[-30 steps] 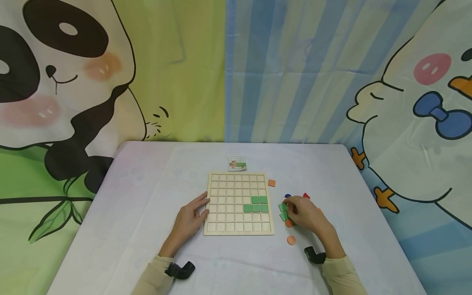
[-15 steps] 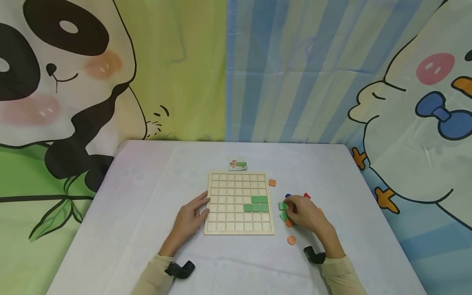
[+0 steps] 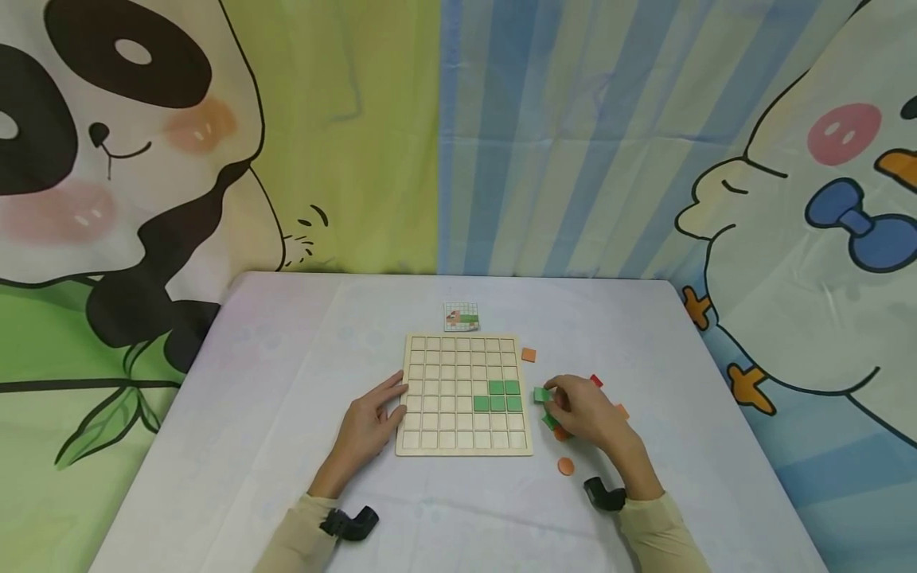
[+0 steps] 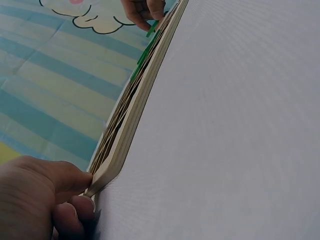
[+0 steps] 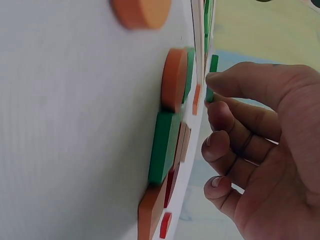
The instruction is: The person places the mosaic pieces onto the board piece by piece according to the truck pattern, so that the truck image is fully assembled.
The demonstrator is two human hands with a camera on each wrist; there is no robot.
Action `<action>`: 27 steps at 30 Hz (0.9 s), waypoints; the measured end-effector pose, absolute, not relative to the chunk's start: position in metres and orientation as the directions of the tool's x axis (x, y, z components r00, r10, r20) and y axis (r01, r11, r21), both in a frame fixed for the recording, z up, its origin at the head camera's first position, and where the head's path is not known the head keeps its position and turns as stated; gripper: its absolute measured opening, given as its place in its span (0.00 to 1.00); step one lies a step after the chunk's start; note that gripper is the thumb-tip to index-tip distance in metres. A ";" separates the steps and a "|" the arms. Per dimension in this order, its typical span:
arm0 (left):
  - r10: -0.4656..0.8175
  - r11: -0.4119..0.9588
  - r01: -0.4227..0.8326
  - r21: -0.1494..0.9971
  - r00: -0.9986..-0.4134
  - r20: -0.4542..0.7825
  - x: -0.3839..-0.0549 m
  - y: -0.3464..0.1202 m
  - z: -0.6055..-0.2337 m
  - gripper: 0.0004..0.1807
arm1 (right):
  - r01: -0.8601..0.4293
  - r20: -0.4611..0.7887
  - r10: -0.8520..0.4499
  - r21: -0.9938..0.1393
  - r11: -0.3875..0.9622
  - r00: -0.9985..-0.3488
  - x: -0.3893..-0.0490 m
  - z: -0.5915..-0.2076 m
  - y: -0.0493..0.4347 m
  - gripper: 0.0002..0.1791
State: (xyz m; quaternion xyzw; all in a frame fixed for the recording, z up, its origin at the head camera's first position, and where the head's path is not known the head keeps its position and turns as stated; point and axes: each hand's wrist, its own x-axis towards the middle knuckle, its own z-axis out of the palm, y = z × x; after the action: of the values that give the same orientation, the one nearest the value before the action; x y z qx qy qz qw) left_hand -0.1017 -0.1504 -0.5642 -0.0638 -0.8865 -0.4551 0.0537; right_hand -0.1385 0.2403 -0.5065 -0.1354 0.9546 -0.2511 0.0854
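My right hand (image 3: 583, 407) pinches a green square tile (image 3: 540, 395) between thumb and fingertips, just off the board's right edge. In the right wrist view the held tile (image 5: 214, 63) stands on edge, partly behind the thumb. The wooden grid board (image 3: 437, 426) lies flat, with several green tiles (image 3: 497, 403) set in cells at its right side. My left hand (image 3: 367, 430) rests against the board's left edge, fingers fairly straight. In the left wrist view its thumb touches the board's corner (image 4: 107, 175). Beneath my right hand, another green tile (image 3: 549, 421) and an orange piece are partly hidden.
A small picture card (image 3: 461, 317) lies beyond the board. An orange square (image 3: 528, 355) sits near its upper right corner. An orange disc (image 3: 565, 466) lies nearer me. A red piece (image 3: 596, 380) and another orange piece (image 3: 622, 411) show around my right hand.
My right hand has moved slightly left toward the board, taking the green tile from the loose pieces. The blue piece seen earlier is now hidden. My left hand and the board have not moved.
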 end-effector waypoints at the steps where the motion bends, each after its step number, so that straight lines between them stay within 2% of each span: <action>1: 0.066 0.576 0.164 0.801 -0.986 0.154 -0.102 -0.150 -0.564 0.22 | -0.213 -0.094 -0.298 -0.505 0.836 -0.950 -0.138 -0.507 0.239 0.16; 11: 0.067 0.572 0.161 0.804 -0.986 0.150 -0.103 -0.152 -0.566 0.22 | -0.310 0.011 -0.352 -0.498 0.810 -0.936 -0.139 -0.509 0.221 0.16; 27: 0.067 0.567 0.169 0.806 -0.985 0.160 -0.102 -0.152 -0.567 0.22 | -0.372 0.033 -0.402 -0.456 0.809 -0.915 -0.147 -0.509 0.200 0.16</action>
State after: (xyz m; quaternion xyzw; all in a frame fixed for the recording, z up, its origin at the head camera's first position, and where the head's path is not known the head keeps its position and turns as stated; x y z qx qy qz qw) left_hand -0.1023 -0.1515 -0.5669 -0.0669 -0.8835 -0.4602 0.0555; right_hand -0.1468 0.1997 -0.5086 -0.2036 0.9504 -0.2329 0.0326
